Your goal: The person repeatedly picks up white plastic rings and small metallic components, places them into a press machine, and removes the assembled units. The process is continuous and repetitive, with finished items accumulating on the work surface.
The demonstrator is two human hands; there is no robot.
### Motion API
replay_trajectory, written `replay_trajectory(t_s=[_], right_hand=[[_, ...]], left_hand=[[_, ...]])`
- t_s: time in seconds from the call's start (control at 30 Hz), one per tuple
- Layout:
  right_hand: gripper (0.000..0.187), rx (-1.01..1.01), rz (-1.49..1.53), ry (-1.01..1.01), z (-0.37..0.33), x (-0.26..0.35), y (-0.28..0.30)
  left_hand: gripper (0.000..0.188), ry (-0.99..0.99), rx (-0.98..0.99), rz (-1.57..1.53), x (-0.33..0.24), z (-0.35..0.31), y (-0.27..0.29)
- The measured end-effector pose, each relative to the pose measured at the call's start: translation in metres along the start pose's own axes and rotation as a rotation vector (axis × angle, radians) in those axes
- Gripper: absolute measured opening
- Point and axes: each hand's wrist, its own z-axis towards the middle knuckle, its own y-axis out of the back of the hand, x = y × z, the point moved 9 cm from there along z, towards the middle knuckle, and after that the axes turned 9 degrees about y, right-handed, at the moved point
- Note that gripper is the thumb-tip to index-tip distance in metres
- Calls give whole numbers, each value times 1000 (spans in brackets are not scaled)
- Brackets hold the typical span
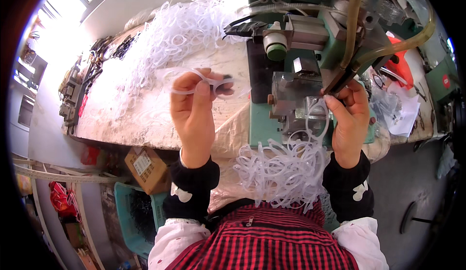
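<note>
My left hand [196,119] is raised over the bench, left of the machine. Its thumb and fingers pinch a clear plastic eyeglass frame [180,92]; something dark covers a fingertip. My right hand [350,129] is at the green bench machine [262,124], thumb and fingers closed beside its metal fixture [296,88]. Another clear eyeglass frame [326,124] hangs down from the right thumb's tip, in front of the fixture. The exact grip there is partly hidden by the machine. Below, a heap of clear frames [276,173] lies at my lap, between my forearms.
A large pile of clear frames [179,34] covers the back of the bench [228,105]. Yellowish hoses [354,17] hang above my right hand. Plastic bags [388,105] and tools lie at right. A cardboard box [147,169] and teal crate [128,221] stand below left.
</note>
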Motion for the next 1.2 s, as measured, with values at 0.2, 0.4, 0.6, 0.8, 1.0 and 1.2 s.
replay_trajectory(t_s=[0.2,0.4,0.6,0.8,1.0,1.2], right_hand=[[47,-97,160,-61,-7,14,-13],[43,245,-600,218,0,31,17],[16,139,-1444,414,5,-33,108],[14,30,-1210,173,19,-31,131],[13,13,-1057,283,7,-31,128],[11,-24,-1073,254,-4,-43,133]], left_hand=[[18,-480,391,439,-73,13,-110],[25,-627,652,617,-46,-40,-135],[36,-720,722,816,-8,-72,-160],[34,-630,741,722,-6,-64,-152],[33,-685,621,665,-4,-73,-143],[28,-754,326,1098,20,-43,-53]])
